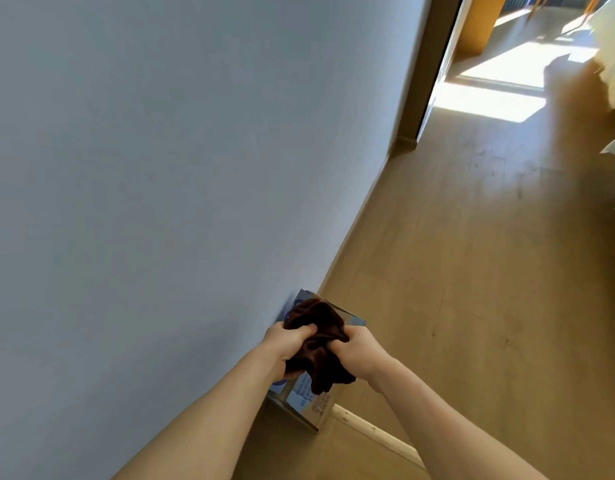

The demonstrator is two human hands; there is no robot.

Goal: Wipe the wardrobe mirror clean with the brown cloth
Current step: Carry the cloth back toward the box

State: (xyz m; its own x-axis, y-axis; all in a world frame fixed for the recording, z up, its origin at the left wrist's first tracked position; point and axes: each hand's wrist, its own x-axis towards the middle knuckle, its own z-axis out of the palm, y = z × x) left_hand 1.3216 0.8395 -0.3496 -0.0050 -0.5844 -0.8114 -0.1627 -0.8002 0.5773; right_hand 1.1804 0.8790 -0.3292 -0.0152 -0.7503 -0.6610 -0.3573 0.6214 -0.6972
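The person is holding the brown cloth [316,337] bunched up between both hands, low and near in the scene. The left hand [287,344] is gripping its left side with fingers curled into the folds, and the right hand [359,351] is gripping its right side the same way. The two fists are sitting close together, so the cloth is crumpling into a lump with a loose tail hanging toward the near side. It is hovering over a blue printed box [309,401] standing on the wooden floor [472,271] against the pale wall [160,168].

The wardrobe mirror is not showing anywhere in view, so which way it lies from the hands cannot be told; the wall is filling the left, and a sunlit doorway [448,64] is opening at the far right. Both hands are equally placed on the cloth, so either could probably be carrying it to the glass.
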